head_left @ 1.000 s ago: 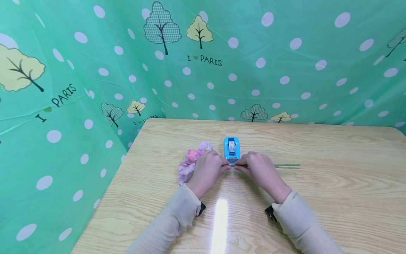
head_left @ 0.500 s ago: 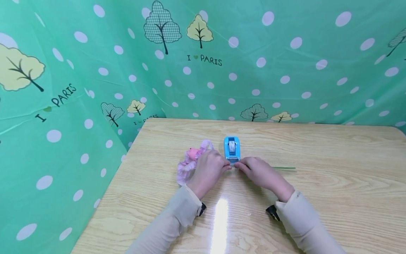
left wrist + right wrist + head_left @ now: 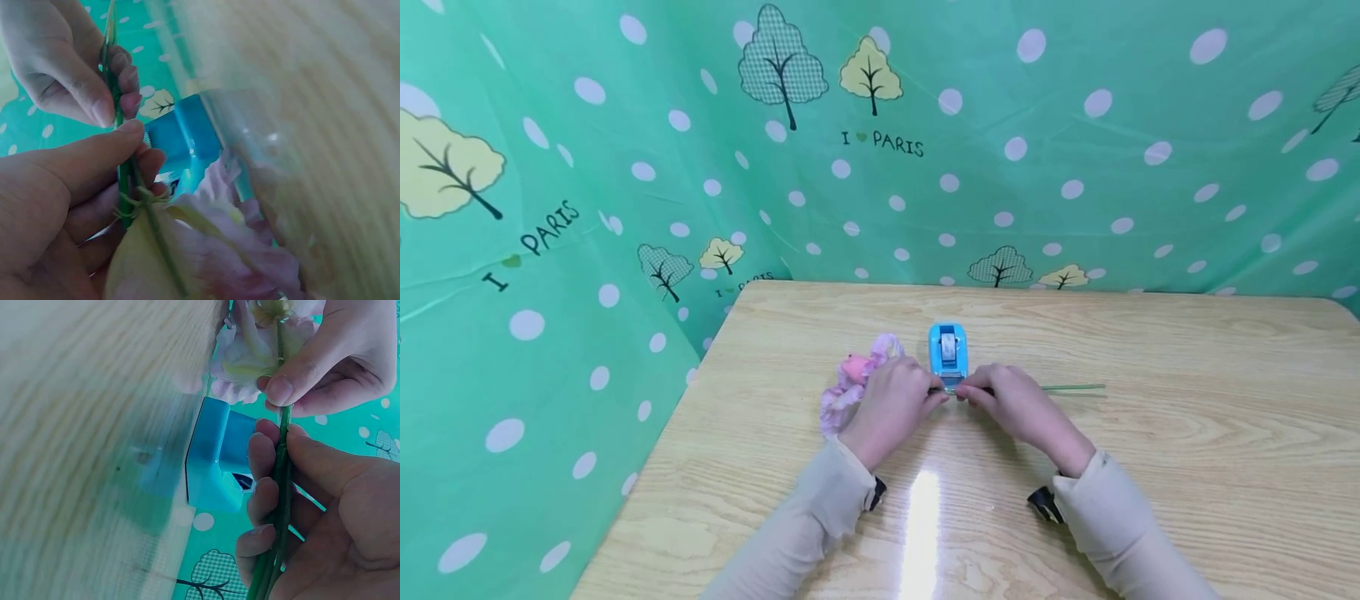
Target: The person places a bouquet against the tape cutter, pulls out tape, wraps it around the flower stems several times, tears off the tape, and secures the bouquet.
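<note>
Pale purple and pink artificial flowers (image 3: pixel 842 400) lie to the left, partly behind my left hand (image 3: pixel 891 408). Their green stems (image 3: pixel 1075 387) run right, through both hands. Between thumb and fingers, my left hand pinches the stems just below the blooms. Close beside it, my right hand (image 3: pixel 1018 404) holds the same stems, its fingers curled round them in the right wrist view, where the stems (image 3: pixel 269 562) lie across the palm. A blue tape dispenser (image 3: pixel 948 346) with a roll of tape stands just beyond the fingertips.
The wooden table (image 3: pixel 1187 467) reaches to a green dotted curtain (image 3: pixel 970 167) at the back and left. A bright light reflection (image 3: pixel 919 533) shows on the tabletop near the front. Black straps (image 3: pixel 1045 504) sit at both wrists.
My right hand shifts its fingers slightly on the stems. The stems' far ends dip, then rise again; two ends show apart at first, closer together now. The left hand and the dispenser stay put.
</note>
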Demonstrator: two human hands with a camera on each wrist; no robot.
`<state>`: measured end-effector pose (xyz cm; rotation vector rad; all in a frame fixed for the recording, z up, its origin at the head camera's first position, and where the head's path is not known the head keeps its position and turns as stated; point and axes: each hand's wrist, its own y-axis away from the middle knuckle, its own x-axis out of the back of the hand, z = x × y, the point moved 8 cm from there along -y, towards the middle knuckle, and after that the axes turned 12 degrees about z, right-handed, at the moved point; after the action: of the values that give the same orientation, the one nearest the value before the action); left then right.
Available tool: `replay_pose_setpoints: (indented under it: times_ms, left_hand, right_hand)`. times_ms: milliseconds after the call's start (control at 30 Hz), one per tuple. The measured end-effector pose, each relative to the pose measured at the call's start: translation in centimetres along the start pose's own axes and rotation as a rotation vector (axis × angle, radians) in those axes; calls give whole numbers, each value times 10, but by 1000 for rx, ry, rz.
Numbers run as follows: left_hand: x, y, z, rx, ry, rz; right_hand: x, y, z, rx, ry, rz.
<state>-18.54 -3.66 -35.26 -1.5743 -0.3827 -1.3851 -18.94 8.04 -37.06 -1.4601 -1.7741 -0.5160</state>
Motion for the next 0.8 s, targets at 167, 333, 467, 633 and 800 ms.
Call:
replay_pose_setpoints:
  times_ms: [167, 333, 467, 633, 800]
  left_hand:
    - [-3, -2, -1, 10, 66, -62]
    - [-8, -1, -1, -33, 61, -115]
    - [-12, -2, 0, -71, 36, -150]
    - [-12, -3, 2, -93, 23, -147]
    - [-7, -4, 4, -147, -45, -82]
  right_hand:
    - [3, -1, -3, 42, 24, 25]
    - [4, 0, -5, 72, 23, 34]
    - [5, 0, -6, 84, 36, 44]
    - [5, 0, -7, 85, 43, 45]
    - [6, 0, -6, 74, 44, 72]
